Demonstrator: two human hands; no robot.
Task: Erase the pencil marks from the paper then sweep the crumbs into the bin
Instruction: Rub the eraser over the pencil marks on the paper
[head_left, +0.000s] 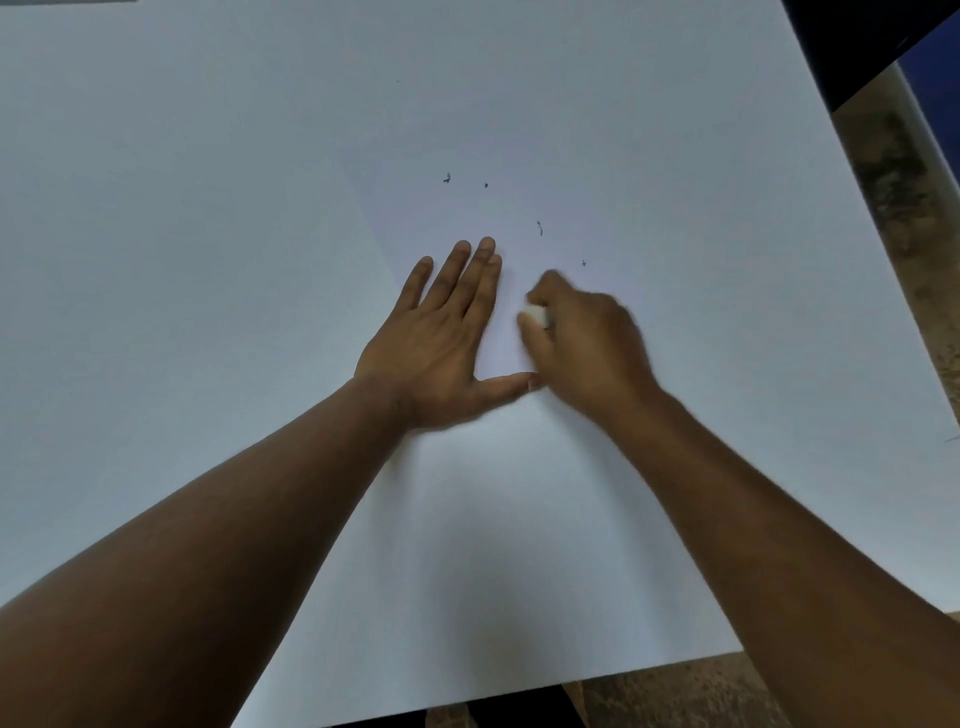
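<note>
A white sheet of paper (457, 208) lies on the white table (182, 234), its left edge faintly visible. My left hand (441, 338) presses flat on the paper with straight, spread fingers. Right beside it, my right hand (582, 338) grips a small white eraser (535, 314) against the sheet and is blurred by motion. Several dark eraser crumbs lie on the paper beyond my hands, such as one crumb (447, 179) and another crumb (540, 227). No pencil marks can be made out.
The table's right edge (852, 208) runs diagonally, with speckled brown floor (893, 176) beyond it. The near edge (571, 680) crosses the bottom of the view. A dark blue object (930, 57) sits at the top right corner. No bin is in view.
</note>
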